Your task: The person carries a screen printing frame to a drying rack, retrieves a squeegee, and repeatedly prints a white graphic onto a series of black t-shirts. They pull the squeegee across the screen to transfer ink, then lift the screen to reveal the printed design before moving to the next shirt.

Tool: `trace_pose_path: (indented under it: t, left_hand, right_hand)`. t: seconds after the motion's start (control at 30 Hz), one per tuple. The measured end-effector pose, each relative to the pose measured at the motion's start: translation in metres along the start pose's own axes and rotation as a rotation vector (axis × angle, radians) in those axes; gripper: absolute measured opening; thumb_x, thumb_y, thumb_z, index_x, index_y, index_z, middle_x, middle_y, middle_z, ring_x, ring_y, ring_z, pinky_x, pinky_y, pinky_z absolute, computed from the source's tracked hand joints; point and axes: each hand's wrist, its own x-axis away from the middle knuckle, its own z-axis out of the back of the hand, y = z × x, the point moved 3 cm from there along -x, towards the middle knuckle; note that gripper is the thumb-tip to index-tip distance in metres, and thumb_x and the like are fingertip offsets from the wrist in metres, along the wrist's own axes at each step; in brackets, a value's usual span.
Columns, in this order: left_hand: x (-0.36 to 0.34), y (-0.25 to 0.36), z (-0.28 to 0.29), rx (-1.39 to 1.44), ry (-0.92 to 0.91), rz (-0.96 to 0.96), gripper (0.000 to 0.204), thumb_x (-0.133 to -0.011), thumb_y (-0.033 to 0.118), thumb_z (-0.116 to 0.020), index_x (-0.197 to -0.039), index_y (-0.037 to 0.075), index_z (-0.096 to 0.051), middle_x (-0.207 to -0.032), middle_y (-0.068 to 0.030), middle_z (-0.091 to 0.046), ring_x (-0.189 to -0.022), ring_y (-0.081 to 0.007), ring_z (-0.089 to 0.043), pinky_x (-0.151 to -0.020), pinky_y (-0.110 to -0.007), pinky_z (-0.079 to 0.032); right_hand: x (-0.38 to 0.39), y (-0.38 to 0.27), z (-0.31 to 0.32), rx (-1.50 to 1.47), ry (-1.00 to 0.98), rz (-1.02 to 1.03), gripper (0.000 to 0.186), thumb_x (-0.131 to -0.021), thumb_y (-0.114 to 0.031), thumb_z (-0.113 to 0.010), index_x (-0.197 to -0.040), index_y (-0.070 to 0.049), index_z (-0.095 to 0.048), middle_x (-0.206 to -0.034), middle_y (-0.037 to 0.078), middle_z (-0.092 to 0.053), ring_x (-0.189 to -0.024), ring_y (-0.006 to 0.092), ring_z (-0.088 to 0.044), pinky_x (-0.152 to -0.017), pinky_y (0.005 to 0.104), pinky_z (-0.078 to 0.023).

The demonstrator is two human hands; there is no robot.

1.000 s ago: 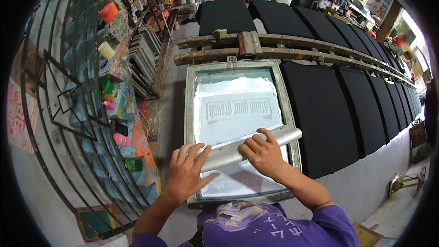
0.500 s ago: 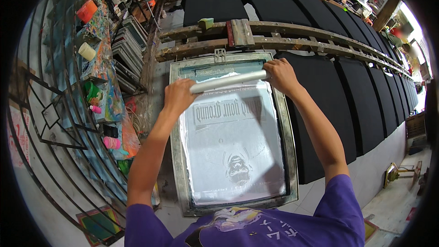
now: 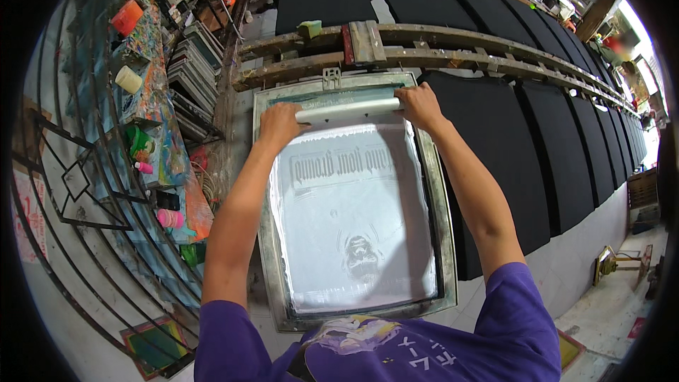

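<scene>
My left hand (image 3: 281,126) and my right hand (image 3: 419,107) grip the two ends of a silver squeegee (image 3: 348,108), held across the far end of a framed screen (image 3: 443,255). The mesh (image 3: 318,219) is coated in white ink, through which a band of lettering and a small face-like figure show. A metal clamp (image 3: 331,78) joins the screen's far edge to a paint-stained wooden rail (image 3: 467,62). My fingertips are partly hidden around the squeegee's ends.
Padded boards covered in black fabric (image 3: 481,155) run in two rows rightward. At left stand a paint-spattered bench (image 3: 191,205) with pots, stacked screens (image 3: 191,81) and a black metal grille (image 3: 74,223). A blurred person (image 3: 614,53) is at the far right.
The squeegee moved from the near part of the screen to the far end. Both arms stretched forward, and my left hand closed on the squeegee. The white ink now covers the near mesh.
</scene>
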Motion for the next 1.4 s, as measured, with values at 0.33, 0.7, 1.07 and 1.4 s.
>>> trace_pose_path:
  t: [0.33, 0.7, 1.07, 1.4]
  left_hand:
    - [-0.01, 0.008, 0.001, -0.029, -0.1, -0.122, 0.033, -0.071, 0.03, -0.09, -0.099, 0.015, -0.082, -0.091, -0.0154, -0.077, -0.087, -0.0373, -0.073, -0.082, -0.048, -0.057]
    - [-0.008, 0.073, -0.024, 0.017, -0.199, -0.499, 0.019, -0.072, 0.011, -0.075, -0.089, 0.016, -0.08, -0.09, -0.01, -0.076, -0.092, -0.0331, -0.07, -0.085, -0.045, -0.052]
    - [0.04, 0.177, -0.051, 0.048, -0.251, -0.952, 0.027, -0.071, 0.005, -0.076, -0.091, 0.022, -0.08, -0.093, 0.0048, -0.075, -0.096, -0.0175, -0.065, -0.093, -0.035, -0.045]
    - [0.073, 0.115, -0.008, 0.026, -0.163, -0.957, 0.027, -0.073, 0.002, -0.075, -0.092, 0.021, -0.078, -0.103, 0.0017, -0.076, -0.105, -0.019, -0.067, -0.112, -0.042, -0.043]
  right_hand:
    - [0.059, -0.033, 0.022, -0.054, -0.089, -0.168, 0.03, -0.073, -0.031, -0.088, -0.088, -0.01, -0.075, -0.078, 0.01, -0.073, -0.077, 0.0322, -0.067, -0.079, 0.0419, -0.046]
    - [0.21, -0.124, 0.067, -0.07, -0.117, -0.444, 0.019, -0.076, -0.017, -0.08, -0.087, -0.007, -0.069, -0.084, 0.015, -0.07, -0.083, 0.0346, -0.069, -0.083, 0.0475, -0.046]
    - [0.328, -0.251, 0.117, -0.066, -0.283, -0.722, 0.032, -0.077, -0.026, -0.081, -0.09, -0.001, -0.065, -0.088, 0.018, -0.067, -0.082, 0.0352, -0.068, -0.086, 0.0487, -0.046]
    - [0.291, -0.301, 0.125, -0.317, -0.408, -0.472, 0.042, -0.084, -0.038, -0.077, -0.088, 0.003, -0.068, -0.081, 0.02, -0.067, -0.078, 0.0356, -0.068, -0.08, 0.0482, -0.051]
